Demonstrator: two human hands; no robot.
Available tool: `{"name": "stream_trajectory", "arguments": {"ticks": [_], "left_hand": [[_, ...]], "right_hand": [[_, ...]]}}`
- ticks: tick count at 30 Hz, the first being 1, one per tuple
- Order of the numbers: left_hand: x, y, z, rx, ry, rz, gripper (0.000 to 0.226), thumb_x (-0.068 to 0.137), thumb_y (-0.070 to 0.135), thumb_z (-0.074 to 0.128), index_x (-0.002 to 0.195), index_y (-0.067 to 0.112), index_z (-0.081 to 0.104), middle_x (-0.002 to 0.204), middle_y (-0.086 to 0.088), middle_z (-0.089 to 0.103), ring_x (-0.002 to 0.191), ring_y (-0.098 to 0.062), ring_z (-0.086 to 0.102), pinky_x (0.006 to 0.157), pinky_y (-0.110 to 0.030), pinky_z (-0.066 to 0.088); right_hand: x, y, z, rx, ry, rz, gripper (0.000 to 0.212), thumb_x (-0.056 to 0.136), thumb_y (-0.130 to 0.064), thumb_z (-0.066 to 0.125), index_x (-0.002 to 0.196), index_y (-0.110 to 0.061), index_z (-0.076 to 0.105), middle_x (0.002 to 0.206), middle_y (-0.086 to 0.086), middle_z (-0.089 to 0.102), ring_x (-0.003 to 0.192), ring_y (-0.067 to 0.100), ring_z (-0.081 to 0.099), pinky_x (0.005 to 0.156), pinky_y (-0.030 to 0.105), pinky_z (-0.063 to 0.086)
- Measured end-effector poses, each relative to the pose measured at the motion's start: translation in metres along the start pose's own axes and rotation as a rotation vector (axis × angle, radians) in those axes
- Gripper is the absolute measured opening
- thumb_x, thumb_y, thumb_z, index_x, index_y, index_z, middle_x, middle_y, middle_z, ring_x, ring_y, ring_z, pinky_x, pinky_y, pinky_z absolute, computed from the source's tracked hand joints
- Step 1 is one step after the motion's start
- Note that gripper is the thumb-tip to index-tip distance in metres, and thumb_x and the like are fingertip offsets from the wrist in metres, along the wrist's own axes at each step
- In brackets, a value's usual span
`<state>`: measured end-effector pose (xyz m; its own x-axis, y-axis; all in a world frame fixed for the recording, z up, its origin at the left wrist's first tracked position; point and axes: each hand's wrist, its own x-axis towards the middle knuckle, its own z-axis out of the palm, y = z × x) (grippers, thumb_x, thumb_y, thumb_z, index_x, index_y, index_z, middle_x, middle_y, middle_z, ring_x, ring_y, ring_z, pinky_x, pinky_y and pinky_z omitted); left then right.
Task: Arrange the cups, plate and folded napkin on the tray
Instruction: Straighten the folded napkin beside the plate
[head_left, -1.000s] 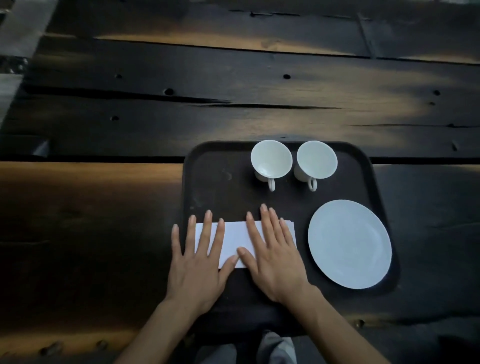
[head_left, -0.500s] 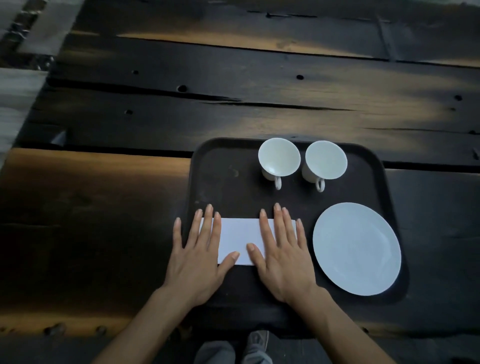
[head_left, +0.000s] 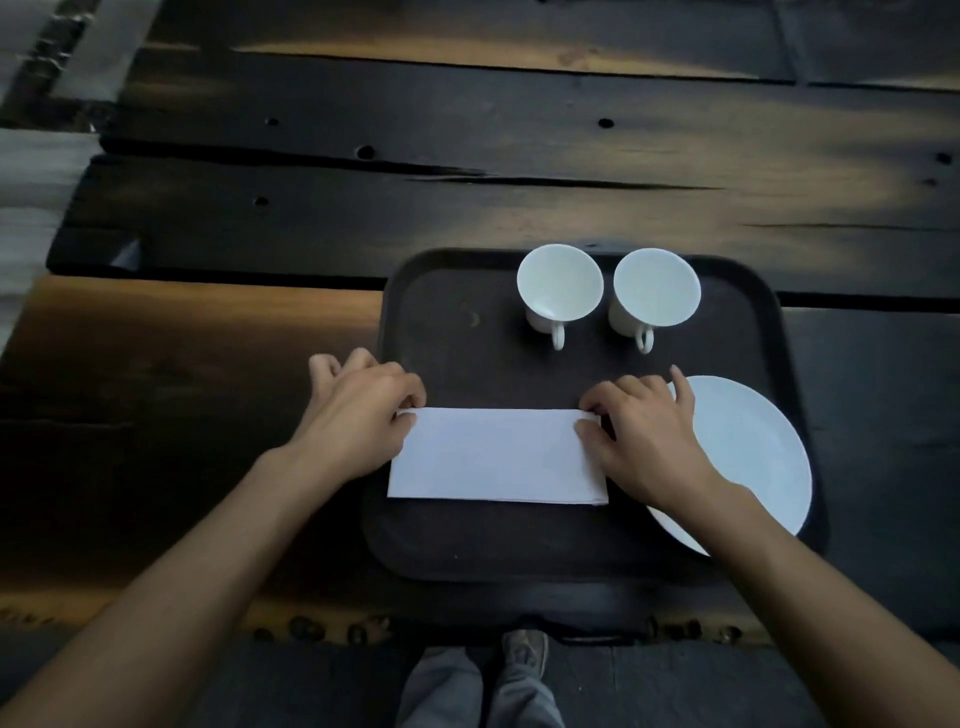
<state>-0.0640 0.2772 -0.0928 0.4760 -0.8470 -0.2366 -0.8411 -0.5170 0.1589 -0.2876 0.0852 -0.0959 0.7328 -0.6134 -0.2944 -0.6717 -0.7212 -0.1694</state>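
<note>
White napkin on tray; left hand, right hand pinch far corners.

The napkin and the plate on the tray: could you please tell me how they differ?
The napkin is a folded rectangle; the plate is round. The left hand and right hand pinch the napkin's far corners; neither grips the plate. Both are white and lie on the tray.
</note>
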Motion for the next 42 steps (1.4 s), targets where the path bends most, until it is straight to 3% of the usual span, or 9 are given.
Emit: {"name": "stream_trajectory", "arguments": {"ticks": [9,12,17,22,25,31,34,36,42], "left_hand": [[0.003,-0.002,0.001,-0.16,0.023,-0.082,0.009,0.093,0.033,0.065,0.092,0.041,0.063,0.087,0.019,0.061,0.099,-0.01,0.04,0.078,-0.034,0.013],[0.0,0.003,0.001,-0.177,0.043,-0.077,0.014,0.093,0.034,0.065,0.104,0.042,0.062,0.097,0.018,0.06,0.105,-0.012,0.044,0.083,-0.036,0.015],[-0.038,-0.002,0.004,-0.135,0.077,0.176,0.025,0.081,0.051,0.071,0.1,0.039,0.061,0.099,0.019,0.055,0.1,-0.012,0.051,0.083,-0.035,0.016],[-0.073,-0.011,0.015,-0.08,-0.025,0.302,0.026,0.076,0.049,0.077,0.095,0.04,0.06,0.096,0.021,0.06,0.095,-0.01,0.055,0.08,-0.035,0.019],[-0.075,-0.01,0.022,-0.05,0.094,0.339,0.006,0.091,0.038,0.062,0.093,0.033,0.064,0.095,0.017,0.063,0.091,-0.016,0.059,0.082,-0.036,0.021],[-0.077,-0.012,0.027,0.134,0.198,0.395,0.026,0.094,0.032,0.048,0.099,0.02,0.071,0.095,0.001,0.071,0.087,-0.025,0.065,0.079,-0.042,0.031],[-0.08,-0.008,0.032,0.219,0.225,0.402,0.02,0.089,0.018,0.054,0.097,0.014,0.072,0.089,-0.004,0.071,0.083,-0.029,0.066,0.078,-0.043,0.031],[-0.079,-0.006,0.033,0.224,0.249,0.42,0.018,0.084,0.011,0.06,0.096,0.011,0.072,0.085,-0.005,0.069,0.081,-0.03,0.066,0.078,-0.043,0.031],[-0.086,-0.005,0.034,0.184,0.251,0.43,0.015,0.08,0.009,0.068,0.095,0.011,0.071,0.083,-0.004,0.066,0.08,-0.029,0.063,0.077,-0.043,0.03]], "right_hand": [[0.005,0.01,0.001,0.098,0.009,0.001,0.012,0.093,-0.034,0.063,0.102,-0.025,0.067,0.089,-0.009,0.055,0.108,0.026,0.054,0.125,0.052,0.007],[0.003,0.011,0.0,0.096,0.031,-0.019,0.017,0.093,-0.034,0.065,0.106,-0.024,0.069,0.09,-0.009,0.054,0.108,0.027,0.055,0.125,0.052,0.008],[-0.02,0.015,-0.001,0.142,0.221,-0.229,0.029,0.079,-0.039,0.083,0.099,-0.021,0.071,0.089,-0.005,0.062,0.092,0.024,0.062,0.118,0.054,0.026],[-0.045,0.032,0.009,-0.005,0.213,-0.487,0.037,0.074,-0.05,0.084,0.092,-0.019,0.073,0.086,-0.006,0.065,0.088,0.022,0.064,0.112,0.056,0.034],[-0.048,0.039,0.018,-0.079,0.235,-0.541,0.028,0.077,-0.041,0.086,0.089,-0.019,0.072,0.085,-0.005,0.065,0.085,0.025,0.065,0.111,0.054,0.034],[-0.054,0.045,0.033,-0.147,0.381,-0.615,0.014,0.097,-0.024,0.063,0.092,-0.013,0.071,0.086,0.001,0.066,0.085,0.029,0.063,0.111,0.051,0.036],[-0.06,0.043,0.038,-0.202,0.433,-0.642,0.009,0.092,-0.005,0.064,0.095,-0.008,0.072,0.088,0.006,0.066,0.086,0.031,0.065,0.107,0.053,0.039],[-0.062,0.041,0.038,-0.23,0.445,-0.651,0.018,0.088,0.004,0.06,0.096,-0.006,0.072,0.087,0.007,0.066,0.086,0.031,0.066,0.105,0.054,0.041],[-0.071,0.045,0.048,-0.194,0.454,-0.63,0.021,0.087,0.005,0.06,0.098,-0.008,0.072,0.089,0.006,0.064,0.087,0.03,0.064,0.107,0.053,0.037]]}}
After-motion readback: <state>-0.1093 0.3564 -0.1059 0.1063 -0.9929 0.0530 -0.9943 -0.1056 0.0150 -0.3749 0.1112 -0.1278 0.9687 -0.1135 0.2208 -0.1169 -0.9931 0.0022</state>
